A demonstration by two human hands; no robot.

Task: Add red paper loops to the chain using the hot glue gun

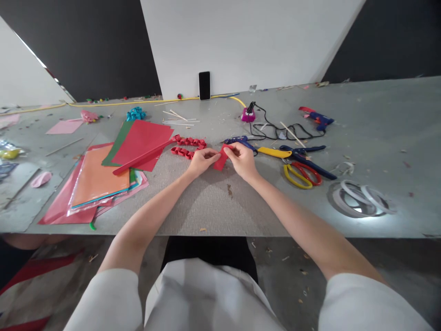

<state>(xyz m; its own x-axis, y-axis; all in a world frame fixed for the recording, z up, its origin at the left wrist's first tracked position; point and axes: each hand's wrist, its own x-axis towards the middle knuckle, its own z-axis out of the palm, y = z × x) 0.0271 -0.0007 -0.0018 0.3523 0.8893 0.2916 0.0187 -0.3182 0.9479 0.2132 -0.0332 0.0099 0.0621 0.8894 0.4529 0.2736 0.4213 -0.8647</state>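
Both my hands hold one small piece of red paper (pixel 221 160) just above the grey table (pixel 213 207). My left hand (pixel 201 161) pinches its left edge. On its right side, my right hand (pixel 242 158) grips the upper part with fingers curled. A curled red paper chain (pixel 188 146) lies just behind my left hand.
A stack of coloured paper sheets (pixel 103 174) lies at the left. Scissors (pixel 301 174), a yellow-handled cutter (pixel 274 152) and two glue guns (pixel 315 117) with black cords lie at the right. Tape rolls (pixel 358 200) sit far right. A phone (pixel 204 85) leans on the back wall.
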